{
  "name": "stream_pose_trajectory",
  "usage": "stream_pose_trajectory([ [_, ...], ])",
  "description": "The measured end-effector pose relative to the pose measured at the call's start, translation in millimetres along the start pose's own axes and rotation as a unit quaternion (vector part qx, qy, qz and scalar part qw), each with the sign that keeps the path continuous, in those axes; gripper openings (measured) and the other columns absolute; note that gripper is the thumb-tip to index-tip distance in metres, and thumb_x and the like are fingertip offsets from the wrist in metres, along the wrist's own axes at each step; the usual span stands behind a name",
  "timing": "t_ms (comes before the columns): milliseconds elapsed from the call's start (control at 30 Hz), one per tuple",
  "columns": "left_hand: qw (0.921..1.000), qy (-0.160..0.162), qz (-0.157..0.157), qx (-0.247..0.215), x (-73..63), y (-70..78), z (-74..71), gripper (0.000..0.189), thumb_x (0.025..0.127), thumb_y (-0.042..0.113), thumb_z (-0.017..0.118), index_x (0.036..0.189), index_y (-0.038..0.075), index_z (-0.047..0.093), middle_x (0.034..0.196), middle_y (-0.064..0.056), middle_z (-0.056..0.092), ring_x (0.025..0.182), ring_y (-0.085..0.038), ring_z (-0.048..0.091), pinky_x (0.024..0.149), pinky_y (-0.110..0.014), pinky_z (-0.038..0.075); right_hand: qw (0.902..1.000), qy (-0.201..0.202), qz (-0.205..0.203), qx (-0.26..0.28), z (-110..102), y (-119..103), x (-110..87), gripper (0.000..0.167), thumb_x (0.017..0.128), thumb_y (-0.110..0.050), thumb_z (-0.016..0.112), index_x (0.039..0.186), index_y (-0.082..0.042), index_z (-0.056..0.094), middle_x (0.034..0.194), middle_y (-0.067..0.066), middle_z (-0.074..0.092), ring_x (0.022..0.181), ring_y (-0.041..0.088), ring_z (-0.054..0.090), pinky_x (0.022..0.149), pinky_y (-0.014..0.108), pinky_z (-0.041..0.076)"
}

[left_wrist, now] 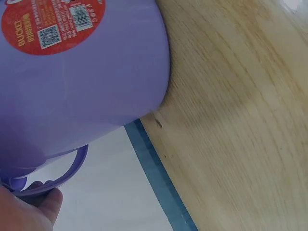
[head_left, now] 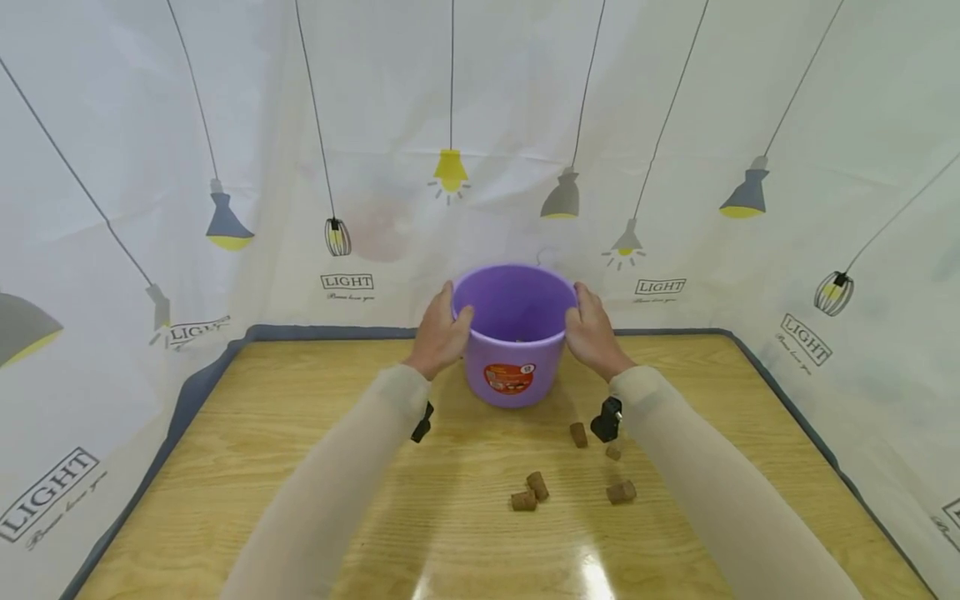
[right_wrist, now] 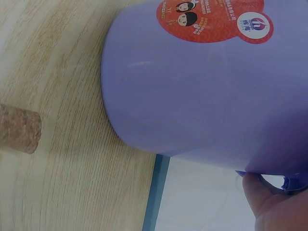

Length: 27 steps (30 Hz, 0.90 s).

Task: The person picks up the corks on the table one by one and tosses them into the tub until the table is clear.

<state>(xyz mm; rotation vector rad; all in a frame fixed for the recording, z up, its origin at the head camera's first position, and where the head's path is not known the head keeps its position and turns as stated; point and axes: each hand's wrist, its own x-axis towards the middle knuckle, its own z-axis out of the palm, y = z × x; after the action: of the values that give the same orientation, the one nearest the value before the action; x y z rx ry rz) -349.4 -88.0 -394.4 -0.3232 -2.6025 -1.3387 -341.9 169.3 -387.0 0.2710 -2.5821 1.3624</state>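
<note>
A purple plastic bucket [head_left: 491,362] with a red round label [head_left: 509,378] stands near the back of the wooden table, its mouth facing up and toward me. My left hand [head_left: 441,336] grips its left side at the rim, the thumb over the edge; the left wrist view has fingers curled round a purple side handle [left_wrist: 77,163]. On the opposite side my right hand [head_left: 595,335] holds the rim in the same way, a finger hooked at the handle [right_wrist: 288,185] there. Most of the bucket's inside is hidden by its front wall.
Several brown corks lie on the table [head_left: 300,450] in front of the bucket: a pair [head_left: 523,500] in the middle, one [head_left: 577,434] close to the bucket, others [head_left: 621,492] by the right forearm. A white curtain [head_left: 405,208] printed with lamps encloses the back and sides.
</note>
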Motion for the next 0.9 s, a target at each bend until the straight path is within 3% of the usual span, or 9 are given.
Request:
stream_pose_trajectory([
  [400,0.9993,0.034,0.006,0.013,-1.1,-0.1,8.0,0.068,0.101,0.02,0.038,0.162,-0.001,0.019,0.163,-0.022,0.032,0.15,-0.036,0.031,0.124,-0.049,0.024,1.0,-0.003,0.001,0.008,0.4,1.7,0.3,0.062,0.106,-0.017,0.029,0.161,0.006,0.013,0.166,0.028,0.016,0.155,0.04,0.014,0.127,0.052,0.011],
  [900,0.9987,0.035,-0.005,0.036,-1.7,0.3,7.4,0.068,0.1,0.024,0.036,0.163,0.003,0.022,0.161,-0.02,0.036,0.147,-0.036,0.036,0.121,-0.053,0.029,1.0,-0.006,0.0,0.006,-0.9,0.3,-0.8,0.062,0.106,-0.017,0.03,0.161,0.006,0.013,0.166,0.028,0.016,0.155,0.041,0.014,0.127,0.052,0.01],
])
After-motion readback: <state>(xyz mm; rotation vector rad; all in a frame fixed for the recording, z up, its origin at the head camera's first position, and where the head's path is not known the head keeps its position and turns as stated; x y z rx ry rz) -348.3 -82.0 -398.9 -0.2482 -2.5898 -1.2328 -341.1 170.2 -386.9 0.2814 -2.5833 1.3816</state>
